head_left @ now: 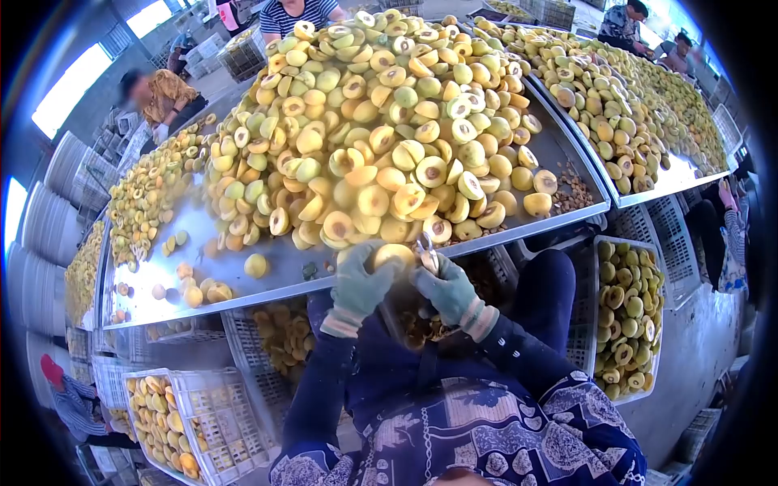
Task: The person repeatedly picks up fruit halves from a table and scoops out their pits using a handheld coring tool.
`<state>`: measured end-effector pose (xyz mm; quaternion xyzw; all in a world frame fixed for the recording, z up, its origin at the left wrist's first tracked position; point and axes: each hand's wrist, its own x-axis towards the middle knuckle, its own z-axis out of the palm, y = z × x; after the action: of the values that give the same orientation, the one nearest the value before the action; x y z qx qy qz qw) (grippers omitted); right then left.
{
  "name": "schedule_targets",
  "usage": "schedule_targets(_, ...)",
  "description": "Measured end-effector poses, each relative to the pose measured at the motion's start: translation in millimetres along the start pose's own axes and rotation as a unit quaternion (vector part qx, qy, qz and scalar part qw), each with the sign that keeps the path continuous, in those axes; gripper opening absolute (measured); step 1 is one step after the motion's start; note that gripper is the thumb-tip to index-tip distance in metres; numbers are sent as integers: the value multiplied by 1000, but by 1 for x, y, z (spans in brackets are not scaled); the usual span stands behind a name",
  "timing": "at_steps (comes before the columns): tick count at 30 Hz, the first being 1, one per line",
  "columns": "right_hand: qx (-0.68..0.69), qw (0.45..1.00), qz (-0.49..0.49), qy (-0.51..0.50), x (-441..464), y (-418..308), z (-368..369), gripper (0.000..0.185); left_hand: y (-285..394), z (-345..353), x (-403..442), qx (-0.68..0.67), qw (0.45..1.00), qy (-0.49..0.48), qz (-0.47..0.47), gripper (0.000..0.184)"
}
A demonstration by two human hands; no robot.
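As the left hand (359, 285) clasps fruit (394, 255), the right hand (447, 292) clutches a metal tool (425, 243).

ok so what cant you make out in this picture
All in the head view:
- Underside of the held fruit: turned away from the camera, partly covered by the left hand.
- Handle of the metal tool: hidden by the right hand.
- Table under the fruit heap: buried by it.
- Head of the person in the striped top: cut off by the top edge.
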<state>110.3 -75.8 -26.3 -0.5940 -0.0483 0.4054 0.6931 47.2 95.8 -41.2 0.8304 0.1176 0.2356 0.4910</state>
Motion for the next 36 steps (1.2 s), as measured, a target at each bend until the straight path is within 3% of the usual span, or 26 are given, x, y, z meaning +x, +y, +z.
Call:
schedule_targets(1, 24, 1000, 9, -17, -5, -7, 3, 26, 35, 2, -11, -123, 984, -47, -117, 29)
schedule_targets(3, 72, 996, 25, -54, -14, -16, 6, 26, 14, 13, -20, -238, 969, 7, -73, 37)
schedule_targets(6, 143, 985, 33, -86, -12, -9, -5, 23, 26, 19, -28, -234, 971, -32, -50, 50)
schedule_targets(9, 137, 986, 38, -85, -28, -11, 1, 19, 50, 35, -38, -339, 937, 27, -77, 61)
schedule_targets(11, 86, 992, 59, -69, -42, -5, 9, 20, 51, 42, -42, -415, 898, 78, -122, 63)
schedule_targets(12, 43, 996, 33, -73, -50, -6, 8, 22, 49, 43, -45, -450, 875, 104, -145, 64)
schedule_targets(15, -163, 969, -187, -20, -56, 10, -3, 22, 45, 41, -51, -458, 869, 88, -165, 64)
schedule_targets(16, -164, 972, -141, -91, -70, -13, -4, 22, 56, 41, -52, -485, 852, 90, -176, 61)
schedule_targets(19, -384, 848, -365, 0, -73, -12, -10, 28, 68, 46, -54, -381, 915, 94, -96, 58)
schedule_targets(22, -426, 867, -259, -9, -78, -17, -11, 34, 63, 46, -57, -299, 948, 91, -61, 54)
schedule_targets(25, -457, 858, -234, -21, -77, -7, -13, 42, 67, 46, -60, -342, 932, 92, -78, 53)
schedule_targets(28, -485, 851, -199, -43, -75, -5, -16, 40, 67, 44, -62, -289, 950, 78, -93, 50)
schedule_targets(30, -499, 844, -190, -50, -75, -6, -18, 34, 61, 42, -61, -190, 979, 58, -32, 47)
schedule_targets(32, -515, 836, -178, -69, -74, -10, -19, 33, 61, 40, -62, -180, 982, 39, -46, 45)
schedule_targets(34, -531, 826, -162, -100, -75, -18, -22, 34, 69, 38, -62, -258, 956, 21, -135, 44)
schedule_targets(36, -506, 837, -179, -107, -75, -16, -25, 32, 77, 32, -58, -210, 967, -35, -138, 44)
